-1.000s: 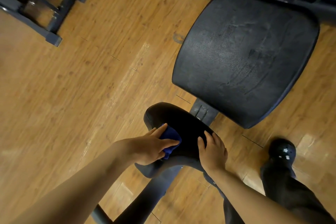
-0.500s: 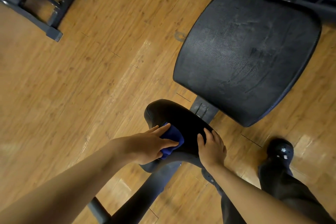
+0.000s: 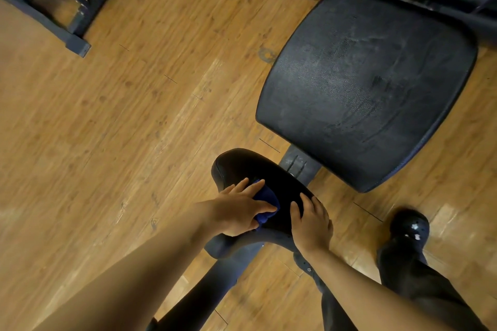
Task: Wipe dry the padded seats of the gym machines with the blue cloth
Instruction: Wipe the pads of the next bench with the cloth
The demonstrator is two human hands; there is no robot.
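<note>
Both hands stay put; blue cloth (image 3: 266, 203) barely shifted.

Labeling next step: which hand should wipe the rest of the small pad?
Left. The left hand already holds the blue cloth on the small pad; the right hand only steadies its edge.

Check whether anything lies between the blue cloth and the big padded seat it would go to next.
Nothing visible does. The left hand grips the blue cloth on the small black pad; the right hand rests on that pad's edge. The large padded seat lies just beyond, its top bare.
</note>
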